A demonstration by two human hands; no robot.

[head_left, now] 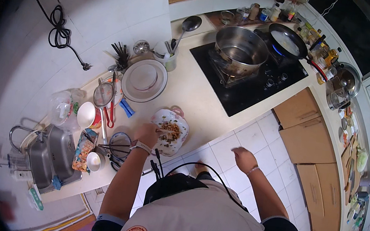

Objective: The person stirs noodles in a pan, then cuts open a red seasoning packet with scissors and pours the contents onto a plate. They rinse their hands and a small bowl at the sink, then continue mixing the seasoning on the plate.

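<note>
My left hand [147,134] is over the left edge of a white floral dish [177,147] with pink handles. Chopped food [170,131] lies in the dish. The fingers of that hand grip a pale utensil, perhaps a spoon, whose end reaches into the food. My right hand [245,161] hangs over the tiled floor, away from the counter, with its fingers curled; nothing shows in it. Up on the hob, a black frying pan [287,41] with pale contents sits over a blue flame, beside a large steel pot [241,47].
Left of the dish are chopsticks [114,147], a strainer [103,94], a paper tub [87,115], a small white cup [95,162] and a double sink [49,157]. Stacked bowls [144,80] stand behind. Bottles [331,57] line the corner past the pan, whose red-edged handle juts over the counter.
</note>
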